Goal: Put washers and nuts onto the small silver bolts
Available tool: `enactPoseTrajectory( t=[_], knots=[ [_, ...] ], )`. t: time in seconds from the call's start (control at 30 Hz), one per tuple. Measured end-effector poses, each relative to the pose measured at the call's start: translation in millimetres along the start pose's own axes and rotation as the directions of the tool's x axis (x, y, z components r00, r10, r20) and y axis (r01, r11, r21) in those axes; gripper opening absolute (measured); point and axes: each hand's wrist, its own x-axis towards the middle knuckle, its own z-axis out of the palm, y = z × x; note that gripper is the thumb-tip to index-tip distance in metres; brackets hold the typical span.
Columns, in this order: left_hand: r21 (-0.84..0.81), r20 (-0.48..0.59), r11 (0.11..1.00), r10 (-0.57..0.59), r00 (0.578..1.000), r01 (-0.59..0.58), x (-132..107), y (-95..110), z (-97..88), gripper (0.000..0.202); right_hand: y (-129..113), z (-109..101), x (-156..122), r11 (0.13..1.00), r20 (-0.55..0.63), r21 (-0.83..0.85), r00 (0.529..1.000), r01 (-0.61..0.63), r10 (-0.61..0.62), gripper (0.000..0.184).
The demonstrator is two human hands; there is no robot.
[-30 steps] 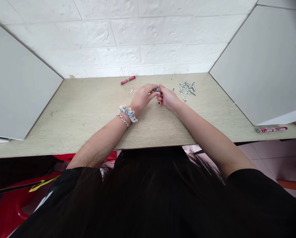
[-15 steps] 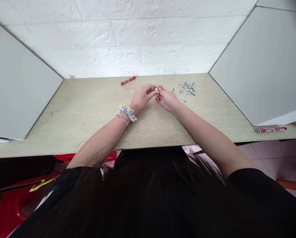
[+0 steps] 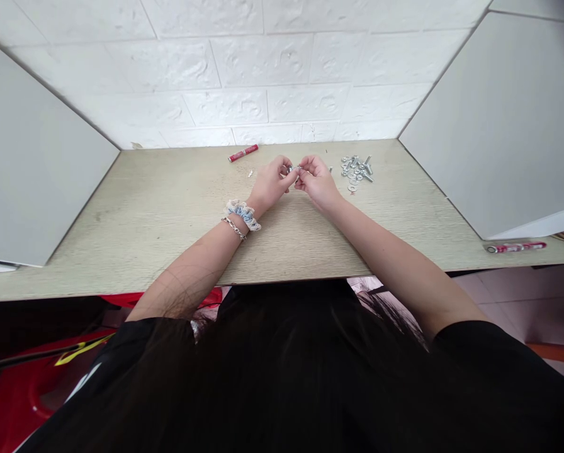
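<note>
Between my fingertips, above the middle of the tabletop, is a small silver bolt, mostly covered by the fingers. My left hand pinches it at its left end. My right hand closes thumb and fingers on its right end, where any nut or washer is too small to make out. A pile of loose bolts, nuts and washers lies just right of my right hand. One more silver piece shows partly behind that hand.
A red marker-like tube lies near the white brick wall. Another red tube is at the front right edge of the table. Small white bits lie left of my hands. Grey panels flank both sides.
My right hand's fingers have shifted up and curled differently around the bolt's right end. The bolt has turned slightly in my fingertips. The pile and tubes are unmoved.
</note>
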Motion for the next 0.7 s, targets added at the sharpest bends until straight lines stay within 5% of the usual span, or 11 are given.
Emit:
enactPoseTrajectory(
  t=[0.23,0.4,0.6,0.7],
  knots=[
    [-0.283,0.15,0.943,-0.138,0.979,0.176,1,8,-5.3,0.013,2,-2,-1,0.997,0.092,0.034,0.993,-0.072,0.069,0.02],
    [-0.367,0.197,0.91,-0.128,0.972,0.194,0,11,-6.7,0.012,1,-6,2,0.989,0.108,0.072,0.987,-0.13,0.121,0.015],
    [-0.08,0.082,0.993,0.093,0.992,-0.087,-5,13,0.7,0.006,-1,-6,6,0.97,0.077,0.08,0.971,-0.231,0.225,0.043],
    [0.13,0.147,0.93,0.324,0.935,-0.343,-10,15,4.6,0.002,1,-6,6,0.975,0.053,0.047,0.975,-0.217,0.214,0.054]
  ],
)
